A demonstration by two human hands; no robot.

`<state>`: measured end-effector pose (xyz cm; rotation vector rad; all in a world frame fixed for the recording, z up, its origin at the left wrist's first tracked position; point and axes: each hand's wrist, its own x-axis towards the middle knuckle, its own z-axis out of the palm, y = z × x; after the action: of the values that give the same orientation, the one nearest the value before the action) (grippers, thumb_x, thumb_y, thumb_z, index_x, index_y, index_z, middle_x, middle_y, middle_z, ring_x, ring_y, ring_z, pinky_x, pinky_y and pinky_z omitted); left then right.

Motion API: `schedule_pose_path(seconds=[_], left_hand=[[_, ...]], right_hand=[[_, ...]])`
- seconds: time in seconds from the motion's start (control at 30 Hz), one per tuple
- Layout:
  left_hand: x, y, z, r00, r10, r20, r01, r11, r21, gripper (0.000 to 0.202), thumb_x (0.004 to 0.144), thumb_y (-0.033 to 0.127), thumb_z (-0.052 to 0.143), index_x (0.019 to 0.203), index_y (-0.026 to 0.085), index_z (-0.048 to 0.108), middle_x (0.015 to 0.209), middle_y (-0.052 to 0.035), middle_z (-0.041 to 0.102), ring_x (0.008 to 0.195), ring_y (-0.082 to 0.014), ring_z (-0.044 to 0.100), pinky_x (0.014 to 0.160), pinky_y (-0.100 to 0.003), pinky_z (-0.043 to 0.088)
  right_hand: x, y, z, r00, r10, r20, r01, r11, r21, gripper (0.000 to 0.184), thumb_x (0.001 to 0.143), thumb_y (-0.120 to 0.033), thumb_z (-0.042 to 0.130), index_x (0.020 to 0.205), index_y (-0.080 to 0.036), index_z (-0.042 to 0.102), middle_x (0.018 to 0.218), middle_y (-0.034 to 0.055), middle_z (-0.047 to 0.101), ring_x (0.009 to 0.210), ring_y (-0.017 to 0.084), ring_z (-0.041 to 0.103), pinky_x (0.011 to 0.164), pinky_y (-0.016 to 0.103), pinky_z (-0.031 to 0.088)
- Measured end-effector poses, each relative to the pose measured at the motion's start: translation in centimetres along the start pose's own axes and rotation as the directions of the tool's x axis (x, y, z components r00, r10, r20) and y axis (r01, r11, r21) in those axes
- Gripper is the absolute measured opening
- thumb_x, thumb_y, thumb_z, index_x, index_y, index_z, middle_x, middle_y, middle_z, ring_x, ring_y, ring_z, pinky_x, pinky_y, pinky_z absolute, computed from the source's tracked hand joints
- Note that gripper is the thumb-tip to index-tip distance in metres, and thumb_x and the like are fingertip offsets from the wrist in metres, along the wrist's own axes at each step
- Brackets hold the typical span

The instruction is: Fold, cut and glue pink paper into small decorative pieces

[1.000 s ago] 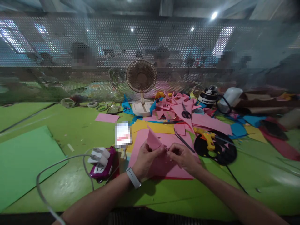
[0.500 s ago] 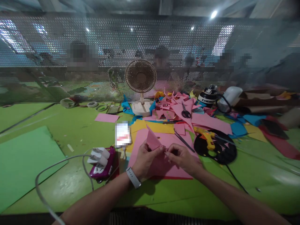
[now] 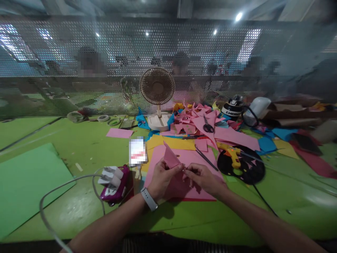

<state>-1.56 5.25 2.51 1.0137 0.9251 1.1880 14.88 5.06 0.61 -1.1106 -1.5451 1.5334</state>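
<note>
My left hand (image 3: 162, 178) is closed on a folded piece of pink paper (image 3: 170, 157), whose pointed corner stands up above the fingers. Close against its thumb, my right hand (image 3: 199, 178) pinches at the paper's near edge; what lies between those fingertips is too small to make out. Both hands hover over a larger pink sheet (image 3: 207, 191) lying on the green table. Just beyond the right hand rests a dark, slim tool (image 3: 206, 158), perhaps tweezers or scissors. A yellow glue gun (image 3: 233, 156) sits on a round black plate (image 3: 255, 172) to the right.
A small fan (image 3: 157, 88) stands at the back before a perforated metal screen (image 3: 126, 42). Pink scraps (image 3: 196, 116) and scissors (image 3: 208, 128) lie beside it. To the left are a purple power strip (image 3: 123, 179), a grey cable (image 3: 43, 207) and a green sheet (image 3: 31, 182).
My right hand's fingertips have shifted slightly left, closer to my left thumb, and its lower fingers have moved a little. The folded pink paper stays in my left hand.
</note>
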Motion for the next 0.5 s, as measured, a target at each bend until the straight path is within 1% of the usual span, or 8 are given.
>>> schedule_pose_path(seconds=[0.07, 0.17, 0.27, 0.4, 0.5], left_hand=[[0.1, -0.2, -0.2, 1.0, -0.016, 0.001, 0.016, 1.0, 0.02, 0.024, 0.066, 0.026, 0.073, 0.08, 0.011, 0.06, 0.069, -0.0053, 0.065, 0.056, -0.0121, 0.058, 0.052, -0.022, 0.045], [0.2, -0.3, -0.4, 0.999, -0.032, -0.007, 0.032, 0.999, 0.011, 0.026, 0.065, 0.027, 0.073, 0.082, 0.012, 0.061, 0.071, -0.0051, 0.066, 0.056, -0.012, 0.058, 0.052, -0.023, 0.046], [0.2, -0.2, -0.3, 0.999, -0.04, -0.025, 0.041, 0.999, 0.017, 0.028, 0.064, 0.026, 0.075, 0.083, 0.012, 0.061, 0.069, -0.0038, 0.066, 0.054, -0.0111, 0.057, 0.051, -0.022, 0.046], [0.0, 0.4, 0.2, 0.999, -0.028, -0.03, 0.029, 0.999, 0.024, 0.023, 0.064, 0.026, 0.074, 0.075, 0.011, 0.061, 0.062, -0.0036, 0.064, 0.052, -0.0109, 0.056, 0.05, -0.021, 0.044], [0.0, 0.7, 0.2, 0.999, -0.041, -0.017, 0.042, 0.999, 0.014, 0.024, 0.065, 0.027, 0.073, 0.078, 0.011, 0.061, 0.066, -0.0047, 0.065, 0.055, -0.0123, 0.058, 0.053, -0.023, 0.045]], right_hand=[[0.0, 0.2, 0.1, 1.0, 0.021, -0.003, -0.021, 1.0, 0.014, 0.032, 0.079, -0.048, 0.055, 0.078, -0.016, 0.057, 0.048, -0.0054, 0.053, 0.033, 0.006, 0.045, 0.026, 0.014, 0.036], [0.1, 0.4, 0.1, 0.999, 0.034, 0.014, -0.035, 0.998, 0.049, 0.033, 0.078, -0.049, 0.056, 0.078, -0.016, 0.055, 0.048, -0.0054, 0.054, 0.031, 0.006, 0.045, 0.025, 0.014, 0.036], [0.1, 0.5, 0.2, 0.999, 0.019, 0.027, -0.02, 0.997, 0.072, 0.033, 0.077, -0.048, 0.058, 0.076, -0.016, 0.053, 0.051, -0.005, 0.056, 0.032, 0.005, 0.045, 0.026, 0.014, 0.036], [0.0, 0.5, 0.2, 0.999, -0.009, 0.035, 0.007, 0.997, 0.075, 0.032, 0.078, -0.048, 0.056, 0.077, -0.016, 0.051, 0.051, -0.0059, 0.055, 0.03, 0.004, 0.042, 0.025, 0.013, 0.033], [0.0, 0.2, 0.2, 0.999, 0.017, 0.028, -0.019, 0.997, 0.071, 0.034, 0.079, -0.05, 0.054, 0.077, -0.016, 0.051, 0.053, -0.0049, 0.056, 0.035, 0.005, 0.047, 0.029, 0.014, 0.037]])
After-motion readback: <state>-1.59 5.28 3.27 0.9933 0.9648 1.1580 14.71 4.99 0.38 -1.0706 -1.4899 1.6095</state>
